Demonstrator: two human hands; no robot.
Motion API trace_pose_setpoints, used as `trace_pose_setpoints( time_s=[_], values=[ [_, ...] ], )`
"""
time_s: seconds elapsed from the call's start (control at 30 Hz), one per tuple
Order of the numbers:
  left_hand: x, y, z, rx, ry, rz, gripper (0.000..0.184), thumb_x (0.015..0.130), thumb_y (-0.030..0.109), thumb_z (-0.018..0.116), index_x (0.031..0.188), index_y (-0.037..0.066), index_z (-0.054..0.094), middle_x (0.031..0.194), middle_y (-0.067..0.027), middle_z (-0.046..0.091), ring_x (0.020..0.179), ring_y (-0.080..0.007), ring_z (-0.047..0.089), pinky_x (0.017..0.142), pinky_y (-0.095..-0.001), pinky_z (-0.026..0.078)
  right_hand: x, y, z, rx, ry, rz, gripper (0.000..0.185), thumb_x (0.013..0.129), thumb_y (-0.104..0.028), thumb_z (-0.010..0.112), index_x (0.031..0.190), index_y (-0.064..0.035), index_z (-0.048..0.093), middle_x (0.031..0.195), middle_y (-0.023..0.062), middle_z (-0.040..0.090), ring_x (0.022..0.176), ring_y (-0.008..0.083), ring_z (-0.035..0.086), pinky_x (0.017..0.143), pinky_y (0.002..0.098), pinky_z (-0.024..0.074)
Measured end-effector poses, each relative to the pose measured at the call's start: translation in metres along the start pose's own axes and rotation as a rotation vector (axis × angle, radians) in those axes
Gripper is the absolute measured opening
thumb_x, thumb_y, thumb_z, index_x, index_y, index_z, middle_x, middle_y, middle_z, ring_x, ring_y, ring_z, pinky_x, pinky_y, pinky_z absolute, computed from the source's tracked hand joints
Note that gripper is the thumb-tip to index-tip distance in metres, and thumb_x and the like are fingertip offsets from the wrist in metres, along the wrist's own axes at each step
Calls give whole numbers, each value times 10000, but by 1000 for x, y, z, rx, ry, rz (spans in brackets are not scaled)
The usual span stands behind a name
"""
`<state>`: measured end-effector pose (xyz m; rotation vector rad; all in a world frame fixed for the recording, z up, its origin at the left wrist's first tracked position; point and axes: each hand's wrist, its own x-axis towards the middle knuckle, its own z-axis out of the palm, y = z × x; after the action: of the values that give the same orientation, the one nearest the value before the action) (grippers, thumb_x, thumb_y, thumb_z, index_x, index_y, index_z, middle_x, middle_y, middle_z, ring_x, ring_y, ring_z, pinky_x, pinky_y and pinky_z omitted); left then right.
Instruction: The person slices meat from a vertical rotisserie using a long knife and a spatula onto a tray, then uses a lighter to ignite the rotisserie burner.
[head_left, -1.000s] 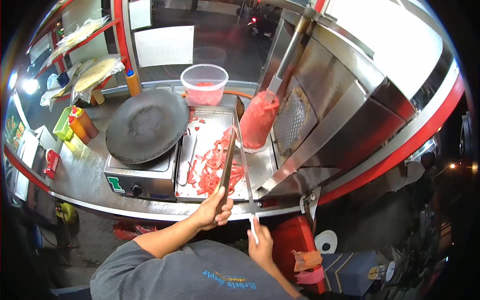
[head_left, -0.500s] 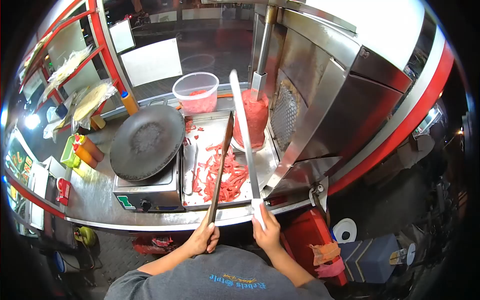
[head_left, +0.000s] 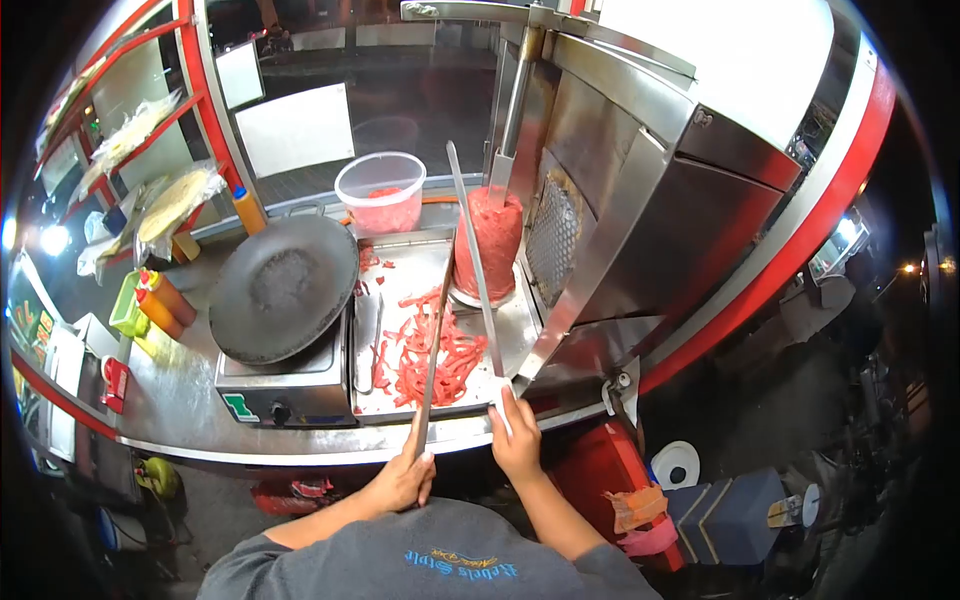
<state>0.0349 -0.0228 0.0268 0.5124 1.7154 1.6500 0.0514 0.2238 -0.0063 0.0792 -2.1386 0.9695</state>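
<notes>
Just short of the front edge of the counter [head_left: 175,395], the left hand [head_left: 398,483], wrist angled inward, closes its fingers round a long dark bar [head_left: 433,370]; the right hand [head_left: 518,437], over that edge, grips a white-handled knife [head_left: 476,260], its blade slanting upward. Red strips [head_left: 458,362] lie toward the front edge of the metal tray [head_left: 415,268], and a red meat cone [head_left: 498,238] stands near its far right corner. The grey shirt [head_left: 420,538] reads "Rebels Style" (upside down from here).

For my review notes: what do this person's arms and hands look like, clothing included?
Both the left hand and right hand are ungloved, with no watch visible. Short dark grey sleeves leave the forearms bare; the matching shirt carries blue lettering and smaller yellowish script.
</notes>
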Motion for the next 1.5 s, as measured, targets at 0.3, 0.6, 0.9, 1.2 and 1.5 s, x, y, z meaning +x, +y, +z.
trace_pose_setpoints(
  time_s=[0.3, 0.6, 0.9, 1.2, 1.5],
  values=[
    [28, 14, -1, -16, 3, 46, 788, 1187, 281, 368, 1698, 221, -228, 700, -41, 495, 512, -156, 523, 501, -322, 500, -118, 15, -28, -84, -54, 100, 549, 981, -7, 738, 1513, -52, 612, 1087, 215, 670, 915, 336, 698, 824, 399, 583],
    [52, 13, 6, -159, -16, 92, 752, 1189, 408, 357, 1707, 331, -183, 790, -59, 454, 496, -137, 483, 464, -302, 492, -29, -10, -13, -208, -163, 179, 506, 1008, -35, 689, 1506, -64, 604, 1087, 226, 652, 922, 405, 671, 800, 454, 562],
    [66, 13, -9, -867, -221, -65, 464, 1137, 628, 363, 1156, 178, 475, 691, 43, 394, 454, -48, 356, 440, -227, 391, -60, -41, -60, -131, -280, 265, 582, 995, -63, 715, 1558, -103, 574, 1055, 209, 659, 878, 363, 688, 760, 424, 566],
    [47, 6, -33, -1287, -319, -201, 657, 1069, 728, 441, 763, 147, 420, 450, 81, 368, 321, -40, 309, 326, -193, 303, -6, -76, -18, 385, -371, 743, 676, 984, -61, 728, 1615, -153, 505, 1089, 222, 701, 910, 348, 723, 844, 417, 580],
    [-63, -19, -83, -862, -187, -62, 516, 1141, 556, 441, 1589, 308, 376, 762, -8, 420, 456, -62, 357, 414, -217, 362, -84, -51, -16, 202, -127, 267, 588, 948, -37, 785, 1512, -69, 622, 1081, 186, 751, 918, 274, 743, 838, 353, 581]
  ],
)
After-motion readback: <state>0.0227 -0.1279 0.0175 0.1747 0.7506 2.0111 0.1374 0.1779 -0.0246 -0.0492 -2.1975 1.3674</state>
